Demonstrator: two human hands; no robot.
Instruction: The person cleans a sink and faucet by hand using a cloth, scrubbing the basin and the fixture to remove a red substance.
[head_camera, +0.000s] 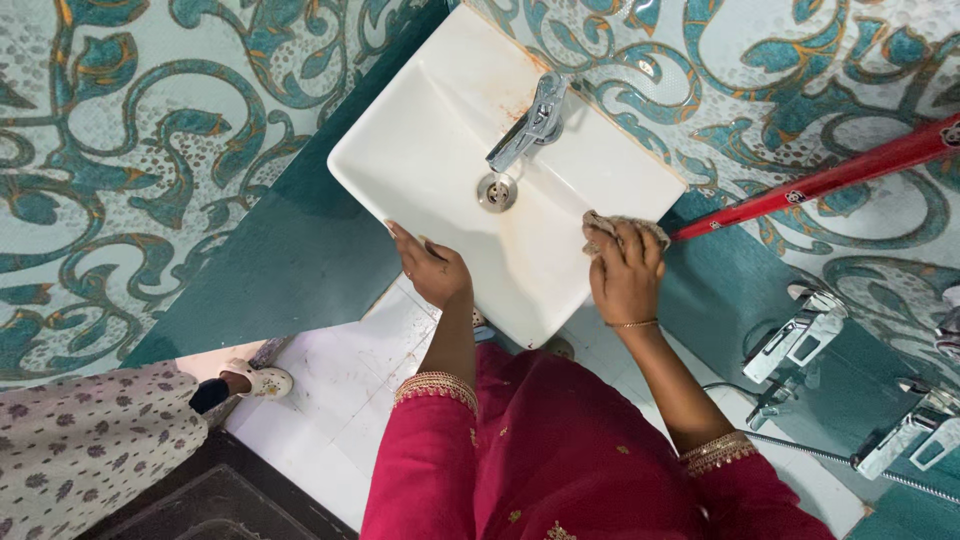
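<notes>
Tiled bathroom, white sink (440, 150) at centre frame. Left hand (435, 270) lies open on its rim, steadying; right hand (625, 275) grips a crumpled cloth (605, 228) against the basin.

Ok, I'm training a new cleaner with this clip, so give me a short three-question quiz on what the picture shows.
1. True or false: the right hand presses a crumpled cloth against the white basin.
2. What does the left hand touch? A) the tap B) the basin's front rim C) the red pole
3. What leans on the tiled wall to the right of the basin?

Key: 1 true; 2 B; 3 the red pole. The chrome tap is untouched.
</notes>
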